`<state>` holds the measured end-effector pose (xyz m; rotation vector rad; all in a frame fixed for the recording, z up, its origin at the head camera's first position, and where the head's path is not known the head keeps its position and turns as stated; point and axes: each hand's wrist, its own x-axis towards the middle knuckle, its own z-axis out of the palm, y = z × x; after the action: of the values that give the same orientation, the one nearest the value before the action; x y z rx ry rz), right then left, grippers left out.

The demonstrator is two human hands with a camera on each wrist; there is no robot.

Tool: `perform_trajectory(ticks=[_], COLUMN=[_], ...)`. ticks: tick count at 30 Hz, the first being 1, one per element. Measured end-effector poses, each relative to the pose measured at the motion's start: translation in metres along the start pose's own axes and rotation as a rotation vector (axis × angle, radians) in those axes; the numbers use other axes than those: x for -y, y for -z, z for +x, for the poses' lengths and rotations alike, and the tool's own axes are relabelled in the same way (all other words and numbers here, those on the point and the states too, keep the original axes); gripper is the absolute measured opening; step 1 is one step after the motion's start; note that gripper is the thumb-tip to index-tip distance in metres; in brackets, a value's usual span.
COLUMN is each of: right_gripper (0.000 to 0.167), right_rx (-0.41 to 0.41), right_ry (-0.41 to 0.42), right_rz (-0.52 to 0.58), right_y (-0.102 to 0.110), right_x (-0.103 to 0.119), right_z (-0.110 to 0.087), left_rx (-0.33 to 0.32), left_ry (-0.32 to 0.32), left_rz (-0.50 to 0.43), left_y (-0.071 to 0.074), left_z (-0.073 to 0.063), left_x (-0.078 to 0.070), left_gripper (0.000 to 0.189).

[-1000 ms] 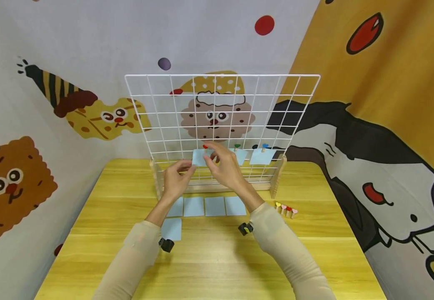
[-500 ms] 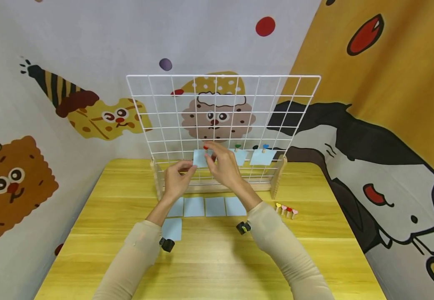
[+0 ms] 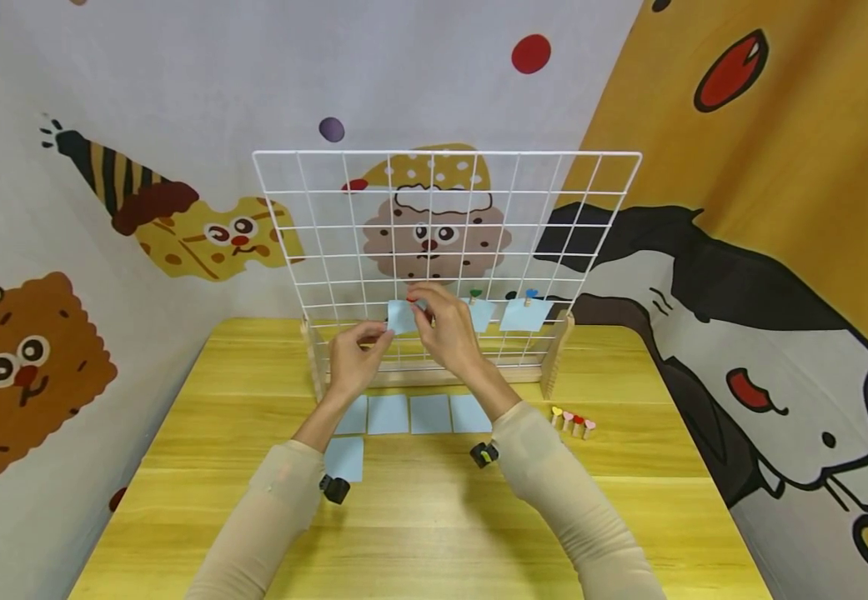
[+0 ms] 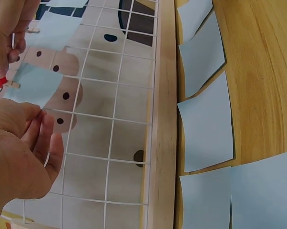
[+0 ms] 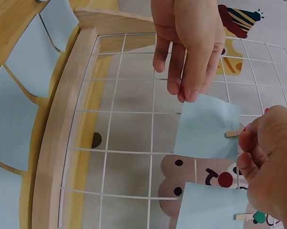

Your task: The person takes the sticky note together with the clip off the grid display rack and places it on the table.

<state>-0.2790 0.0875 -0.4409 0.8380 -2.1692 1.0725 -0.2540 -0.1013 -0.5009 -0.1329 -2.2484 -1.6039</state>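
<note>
In the head view my left hand (image 3: pixel 354 358) pinches the lower left corner of a light blue paper square (image 3: pixel 401 317) lying against the white wire grid (image 3: pixel 449 152). With thumb and index finger my right hand (image 3: pixel 449 333) grips a small wooden clothespin (image 5: pixel 232 134) at that paper's top edge. Its red heart (image 4: pixel 1 82) shows at the fingertips in the left wrist view. Just right of it, more paper hangs from a clothespin with a green heart (image 3: pixel 475 294). A further square (image 3: pixel 525 314) hangs under a blue-heart clothespin (image 3: pixel 530 297).
Wooden feet (image 3: pixel 557 354) hold the grid upright on the wooden table (image 3: pixel 418 533). Several blue squares (image 3: pixel 429 414) lie in a row before it, with another square (image 3: pixel 344 459) nearer the front. Several heart clothespins (image 3: pixel 573 422) lie on the right.
Both hands stay nearly in place. The red heart sits slightly lower and shows less beside the right fingertips than before.
</note>
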Motion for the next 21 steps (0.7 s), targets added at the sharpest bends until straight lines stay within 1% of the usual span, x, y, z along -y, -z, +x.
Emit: perform_trajectory(ticks=[4, 7, 17, 21], right_gripper=[0.014, 0.012, 0.009, 0.008], right_rx=[-0.036, -0.053, -0.098, -0.109], right_ry=[0.026, 0.027, -0.030, -0.047], right_rz=[-0.011, -0.020, 0.025, 0.036], right_y=[-0.0027, -0.0039, -0.0047, -0.0052], right_x=[-0.0014, -0.0017, -0.0020, -0.0027], right_z=[0.0004, 0.0009, 0.0020, 0.0016], left_rx=[-0.003, -0.005, 0.001, -0.004], left_ry=[-0.005, -0.006, 0.007, -0.002], left_rz=[-0.005, -0.008, -0.012, 0.003], left_y=[-0.0007, -0.0009, 0.0010, 0.0009], left_z=[0.0009, 0.0013, 0.0011, 0.0009], left_x=[0.0012, 0.0023, 0.0020, 0.0010], left_gripper=[0.014, 0.014, 0.012, 0.012])
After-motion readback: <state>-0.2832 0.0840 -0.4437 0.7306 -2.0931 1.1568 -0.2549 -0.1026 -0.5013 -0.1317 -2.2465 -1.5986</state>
